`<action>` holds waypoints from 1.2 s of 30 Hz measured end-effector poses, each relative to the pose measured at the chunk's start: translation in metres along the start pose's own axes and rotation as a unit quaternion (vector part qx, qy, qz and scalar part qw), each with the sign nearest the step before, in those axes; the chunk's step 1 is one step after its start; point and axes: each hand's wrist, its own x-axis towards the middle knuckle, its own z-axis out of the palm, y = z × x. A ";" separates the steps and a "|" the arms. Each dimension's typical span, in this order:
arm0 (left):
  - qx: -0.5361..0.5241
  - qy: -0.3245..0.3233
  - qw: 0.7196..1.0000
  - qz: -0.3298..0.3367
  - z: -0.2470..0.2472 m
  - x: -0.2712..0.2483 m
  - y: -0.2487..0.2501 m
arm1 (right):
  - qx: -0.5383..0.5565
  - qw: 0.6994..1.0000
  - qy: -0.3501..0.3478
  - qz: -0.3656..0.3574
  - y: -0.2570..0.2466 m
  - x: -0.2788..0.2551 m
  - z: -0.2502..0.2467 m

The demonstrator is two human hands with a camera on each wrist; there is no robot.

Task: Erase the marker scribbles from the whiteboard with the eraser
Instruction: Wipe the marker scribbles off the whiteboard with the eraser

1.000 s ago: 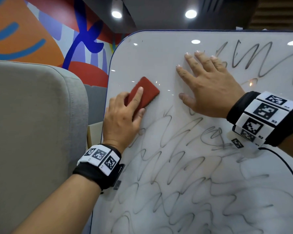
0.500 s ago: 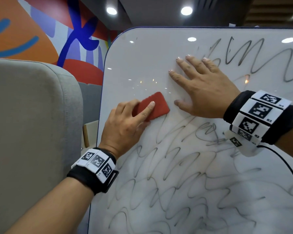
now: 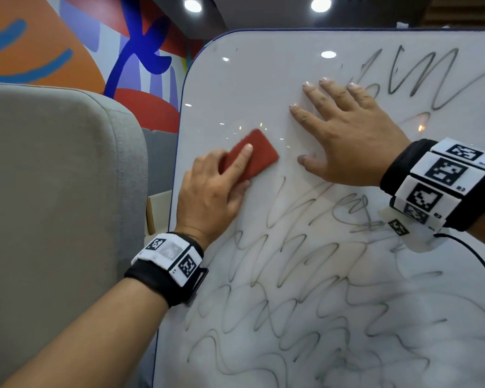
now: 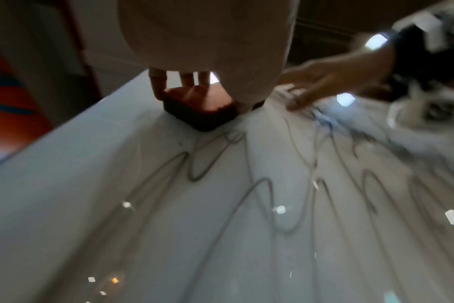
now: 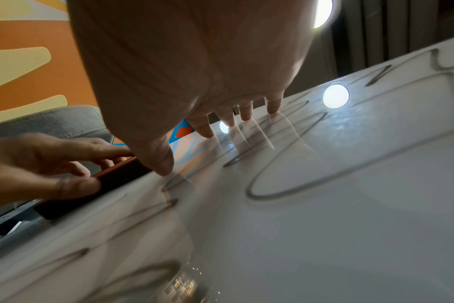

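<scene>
Seen from under the wrist, the left hand (image 4: 208,41) fills the top of the picture, its palm broad and pale, its fingers (image 4: 157,84) reaching down onto the eraser (image 4: 198,110). The eraser looks reddish on top and dark along its near side, and it sits flat against the whiteboard (image 4: 65,184) close to the board's left edge. Grey marker scribbles (image 4: 200,164) loop across the board from just below the eraser toward the bottom and right of the picture. To the right, blurred, the right hand (image 4: 324,82) lies on the board with its fingers stretched out, a dark wristband (image 4: 415,53) behind it. Small bright reflections of lights dot the glossy surface.
</scene>
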 end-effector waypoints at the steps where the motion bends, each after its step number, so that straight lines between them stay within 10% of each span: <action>1: -0.012 0.010 0.999 -0.050 -0.001 0.004 0.001 | 0.001 1.000 0.000 0.000 0.000 0.000 -0.001; 3: -0.008 0.015 0.997 -0.074 -0.001 0.007 0.005 | 0.000 1.000 -0.003 -0.001 0.001 -0.001 -0.002; 8: 0.047 -0.017 0.990 0.129 0.000 -0.001 0.004 | -0.001 1.000 -0.005 -0.003 -0.001 0.000 -0.001; 14: 0.014 0.006 0.999 -0.029 0.002 0.001 0.012 | 0.002 1.000 0.000 -0.001 0.001 -0.001 -0.001; 19: 0.054 -0.017 0.987 0.152 0.001 -0.007 0.009 | 0.004 1.000 0.003 -0.003 0.000 -0.001 0.001; 24: 0.015 0.014 0.999 -0.037 -0.002 0.002 0.002 | 0.007 1.000 0.004 -0.001 0.000 -0.001 0.001; 29: 0.051 -0.014 0.986 0.161 0.001 -0.019 0.000 | 0.008 1.000 0.005 0.000 -0.001 -0.001 0.001; 34: 0.010 0.008 0.997 -0.077 -0.001 -0.015 -0.006 | 0.007 1.000 0.003 0.003 -0.003 0.001 -0.002; 36: 0.033 0.004 0.999 -0.029 0.000 -0.019 -0.005 | 0.004 1.000 0.001 -0.001 -0.002 0.002 -0.004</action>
